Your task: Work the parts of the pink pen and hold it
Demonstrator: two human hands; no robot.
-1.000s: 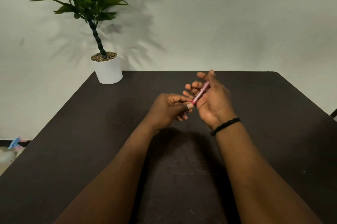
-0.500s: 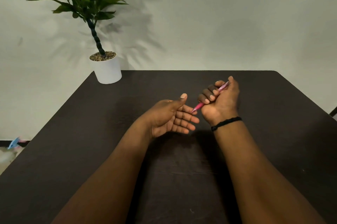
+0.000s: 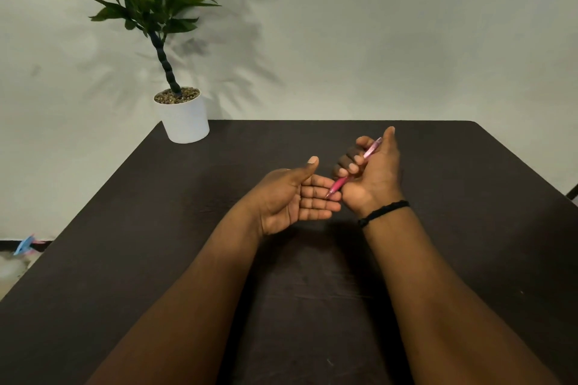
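My right hand (image 3: 372, 175) grips a pink pen (image 3: 339, 185) in a fist, fingers curled round its barrel and thumb stretched up along it. The pen's tip points down and left toward my left hand (image 3: 294, 200). That hand is held palm up with straight fingers and a raised thumb, holding nothing; its fingertips lie right by the pen's tip. Both hands hover over the middle of a dark table (image 3: 469, 228). A black band (image 3: 383, 212) circles my right wrist.
A green plant in a white pot (image 3: 184, 118) stands on the table's far left corner, against a pale wall. A small blue object (image 3: 25, 245) lies on the floor at the left, beyond the table edge.
My left hand let go of the pen's tip and opened palm up. My right hand closed its fingers round the pen into a fist and moved slightly right. Since half a second ago, little has changed.
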